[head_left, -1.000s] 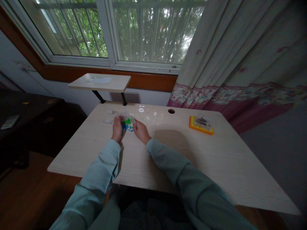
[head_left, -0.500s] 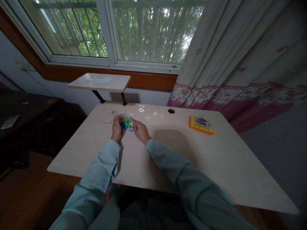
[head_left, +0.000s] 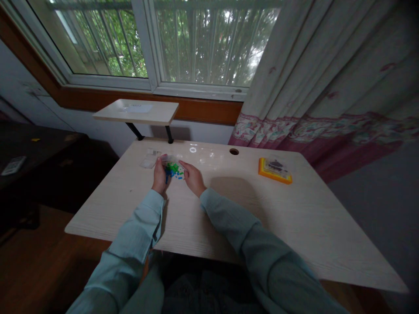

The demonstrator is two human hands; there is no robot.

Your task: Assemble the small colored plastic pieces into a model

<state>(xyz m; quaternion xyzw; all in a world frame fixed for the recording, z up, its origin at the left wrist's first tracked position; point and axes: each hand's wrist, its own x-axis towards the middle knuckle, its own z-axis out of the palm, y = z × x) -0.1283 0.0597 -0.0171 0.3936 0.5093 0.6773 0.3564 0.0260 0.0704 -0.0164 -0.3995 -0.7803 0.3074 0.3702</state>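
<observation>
Small green and blue building bricks (head_left: pixel 174 168) lie in a loose heap on the desk, between my two hands. Over the far side of the heap is a clear plastic bag (head_left: pixel 170 158), its outline faint. My left hand (head_left: pixel 159 176) is closed on the bag's left side, beside the blue pieces. On the right, my right hand (head_left: pixel 194 178) pinches the bag's other edge with thumb and fingers. Part of the heap is hidden behind my left hand.
Clear plastic packaging (head_left: pixel 149 159) lies left of my left hand. A yellow-orange box (head_left: pixel 275 171) with a clear packet on top sits at the right of the pale wooden desk (head_left: pixel 222 235). A raised shelf (head_left: pixel 140 112) stands at the back left, near a cable hole (head_left: pixel 234 151).
The bag has shifted slightly and lifted, and more green and blue bricks show spread beneath it. My right hand has moved a little to the right.
</observation>
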